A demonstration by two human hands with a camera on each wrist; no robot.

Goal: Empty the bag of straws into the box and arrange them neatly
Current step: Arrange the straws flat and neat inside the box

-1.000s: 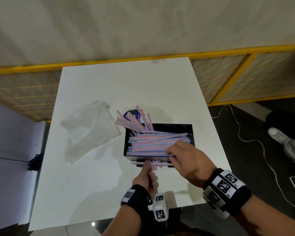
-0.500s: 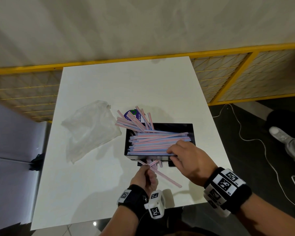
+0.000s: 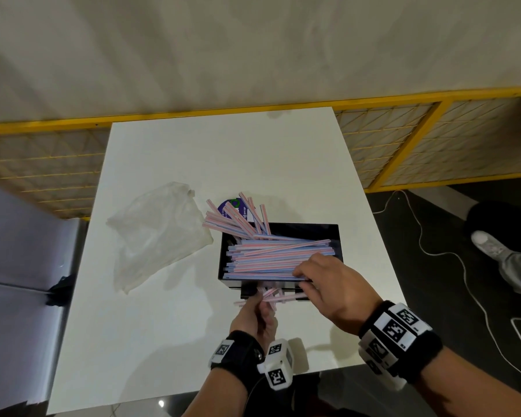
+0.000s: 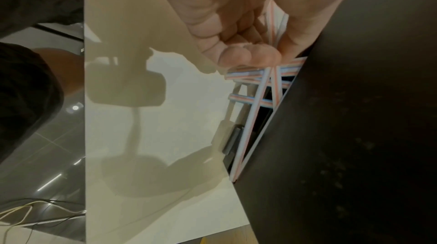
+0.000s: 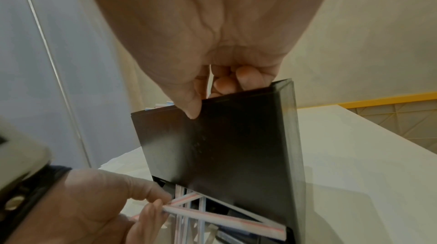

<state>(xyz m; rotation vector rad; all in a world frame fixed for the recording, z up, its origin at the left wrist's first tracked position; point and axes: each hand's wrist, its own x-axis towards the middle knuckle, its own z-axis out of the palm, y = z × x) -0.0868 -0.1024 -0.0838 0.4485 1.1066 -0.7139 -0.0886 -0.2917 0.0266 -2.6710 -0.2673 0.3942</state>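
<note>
A black box (image 3: 334,236) stands near the front right of the white table (image 3: 223,152), filled with pink-and-blue striped straws (image 3: 271,255) lying lengthwise. Several more straws (image 3: 235,218) stick out over its back left corner. My right hand (image 3: 301,278) grips the box's front wall (image 5: 224,145), thumb outside and fingers over the rim. My left hand (image 3: 260,297) pinches a few crossed straws (image 4: 260,83) poking from the low opening at the box's front (image 5: 189,199). The empty clear bag (image 3: 160,233) lies crumpled to the left.
A purple round label (image 3: 232,207) lies behind the box under the loose straws. A yellow mesh fence (image 3: 403,145) runs behind the table. On the dark floor to the right are a white cable (image 3: 433,251) and another person's shoe (image 3: 487,245).
My left hand has tugged straws out of the low front opening; one swung out diagonally to the right, then came back against the box. The right hand has stayed on the front wall.
</note>
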